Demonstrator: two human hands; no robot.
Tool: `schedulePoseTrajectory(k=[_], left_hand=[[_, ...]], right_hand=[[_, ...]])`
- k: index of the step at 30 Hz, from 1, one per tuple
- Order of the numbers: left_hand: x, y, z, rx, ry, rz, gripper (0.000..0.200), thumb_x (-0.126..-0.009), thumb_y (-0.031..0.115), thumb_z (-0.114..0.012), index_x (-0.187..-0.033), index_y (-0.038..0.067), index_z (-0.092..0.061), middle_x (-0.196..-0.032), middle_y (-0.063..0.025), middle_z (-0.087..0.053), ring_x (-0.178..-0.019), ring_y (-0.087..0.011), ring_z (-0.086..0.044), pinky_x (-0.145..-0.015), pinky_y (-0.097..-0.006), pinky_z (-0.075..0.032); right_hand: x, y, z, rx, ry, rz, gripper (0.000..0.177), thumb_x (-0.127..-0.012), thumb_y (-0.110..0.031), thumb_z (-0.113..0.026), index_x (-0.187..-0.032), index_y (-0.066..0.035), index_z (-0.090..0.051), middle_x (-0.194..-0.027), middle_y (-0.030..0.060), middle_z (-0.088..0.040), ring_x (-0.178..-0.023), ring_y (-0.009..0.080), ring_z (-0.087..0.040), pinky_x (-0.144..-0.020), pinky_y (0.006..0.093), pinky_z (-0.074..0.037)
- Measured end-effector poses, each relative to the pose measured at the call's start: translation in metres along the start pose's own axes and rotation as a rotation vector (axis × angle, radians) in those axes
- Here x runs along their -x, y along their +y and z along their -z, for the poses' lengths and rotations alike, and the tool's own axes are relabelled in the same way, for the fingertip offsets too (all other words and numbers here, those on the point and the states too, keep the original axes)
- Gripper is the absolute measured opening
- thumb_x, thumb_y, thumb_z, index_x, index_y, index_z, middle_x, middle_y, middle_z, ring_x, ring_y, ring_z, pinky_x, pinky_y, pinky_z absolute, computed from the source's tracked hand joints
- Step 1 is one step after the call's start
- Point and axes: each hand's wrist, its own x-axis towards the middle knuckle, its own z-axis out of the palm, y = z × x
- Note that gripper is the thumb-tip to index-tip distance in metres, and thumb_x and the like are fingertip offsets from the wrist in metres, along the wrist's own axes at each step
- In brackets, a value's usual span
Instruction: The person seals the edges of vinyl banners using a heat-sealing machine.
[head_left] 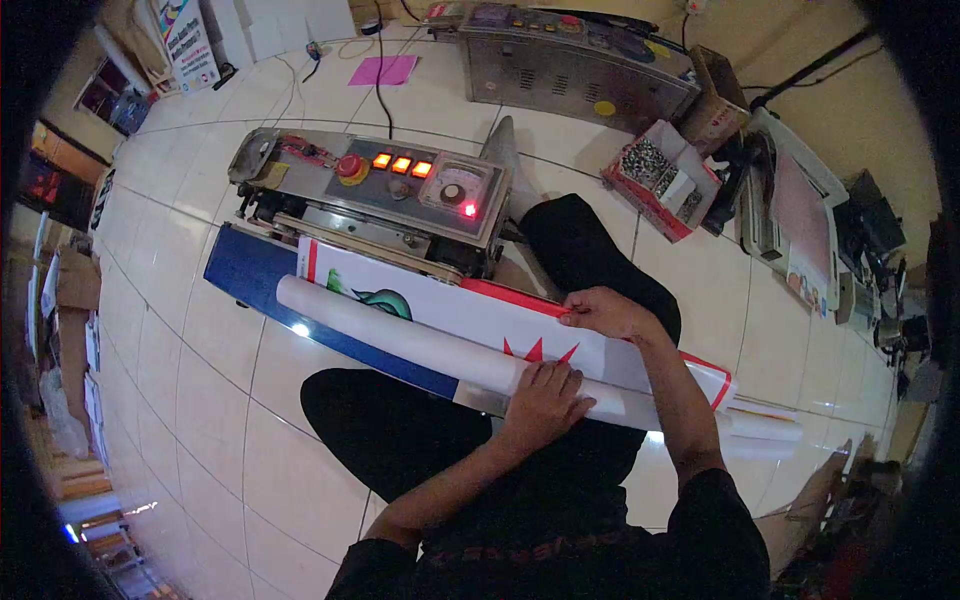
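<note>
A long white roll [400,338] of printed sheet lies across the blue bed [250,265] of a machine and over the person's lap. My left hand [545,405] rests on the roll with its fingers spread. My right hand [608,314] pinches the red-bordered upper edge of the unrolled sheet [460,310], just right of the machine. Green and red print shows on the sheet. Part of its upper edge lies at the front of the machine [385,190], whose orange switches and a red light glow.
Behind stands a second metal machine [570,75]. A red box of small metal parts [665,180] sits at the right, near a cardboard box [715,100]. A pink sheet [383,70] lies on the tiled floor. Cables run behind the front machine.
</note>
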Motion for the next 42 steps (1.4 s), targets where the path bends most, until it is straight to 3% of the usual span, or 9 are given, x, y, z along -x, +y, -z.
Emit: schedulePoseTrajectory(k=[5, 8, 11, 16, 26, 33, 42], left_hand=[[-0.004, -0.015, -0.006, 0.026, 0.032, -0.01, 0.041, -0.083, 0.038, -0.068, -0.104, 0.003, -0.061, -0.105, -0.013, -0.059, -0.099, -0.0292, -0.057, -0.092, -0.0456, -0.04], [-0.003, -0.022, -0.006, -0.002, 0.025, -0.028, 0.04, -0.082, 0.039, -0.068, -0.102, 0.004, -0.063, -0.104, -0.0128, -0.06, -0.1, -0.0288, -0.057, -0.092, -0.0456, -0.039], [-0.003, -0.027, -0.002, -0.015, -0.004, -0.024, 0.04, -0.083, 0.039, -0.067, -0.102, 0.005, -0.063, -0.104, -0.0128, -0.06, -0.099, -0.0287, -0.057, -0.092, -0.0451, -0.039], [-0.003, -0.032, 0.001, -0.025, -0.016, 0.006, 0.039, -0.085, 0.039, -0.065, -0.104, 0.005, -0.064, -0.105, -0.0132, -0.061, -0.099, -0.029, -0.056, -0.091, -0.0442, -0.038], [-0.001, -0.047, 0.013, -0.062, -0.051, 0.032, 0.043, -0.085, 0.042, -0.065, -0.107, 0.006, -0.063, -0.108, -0.0129, -0.059, -0.103, -0.029, -0.055, -0.093, -0.0447, -0.037], [0.002, -0.056, 0.023, -0.065, -0.057, 0.052, 0.041, -0.083, 0.041, -0.066, -0.106, 0.007, -0.064, -0.109, -0.0115, -0.059, -0.104, -0.0305, -0.055, -0.095, -0.0468, -0.037], [0.007, -0.068, 0.029, -0.109, -0.017, 0.059, 0.039, -0.084, 0.041, -0.065, -0.105, 0.008, -0.064, -0.108, -0.0116, -0.059, -0.102, -0.0312, -0.055, -0.096, -0.0465, -0.038]], right_hand=[[0.052, 0.033, 0.018, -0.103, 0.028, -0.016, 0.028, -0.091, -0.027, -0.067, -0.1, -0.001, -0.064, -0.082, 0.0095, -0.067, -0.078, 0.0139, -0.058, -0.072, 0.0327, -0.048], [0.091, 0.054, 0.029, 0.035, 0.095, -0.065, 0.027, -0.09, -0.027, -0.068, -0.099, -0.002, -0.063, -0.081, 0.0077, -0.067, -0.077, 0.014, -0.058, -0.071, 0.031, -0.048], [0.124, 0.077, 0.04, -0.046, 0.085, -0.205, 0.026, -0.088, -0.026, -0.07, -0.097, -0.003, -0.063, -0.08, 0.0064, -0.067, -0.075, 0.0151, -0.059, -0.07, 0.0305, -0.048], [0.139, 0.081, 0.035, -0.081, 0.264, -0.301, 0.023, -0.086, -0.025, -0.072, -0.093, -0.004, -0.064, -0.078, 0.0057, -0.067, -0.074, 0.0139, -0.059, -0.07, 0.0305, -0.048], [0.156, 0.112, 0.03, -0.067, 0.249, -0.253, 0.019, -0.089, -0.022, -0.069, -0.094, -0.003, -0.07, -0.078, 0.0054, -0.068, -0.077, 0.0124, -0.06, -0.074, 0.0305, -0.05], [0.199, 0.153, 0.031, -0.313, 0.38, -0.353, 0.015, -0.092, -0.014, -0.066, -0.094, 0.0, -0.069, -0.083, 0.0044, -0.068, -0.079, 0.0112, -0.06, -0.078, 0.0297, -0.051], [0.213, 0.168, 0.026, -0.51, 0.458, -0.228, 0.015, -0.088, -0.004, -0.068, -0.101, 0.003, -0.066, -0.087, 0.0056, -0.069, -0.083, 0.0119, -0.063, -0.079, 0.0282, -0.052]])
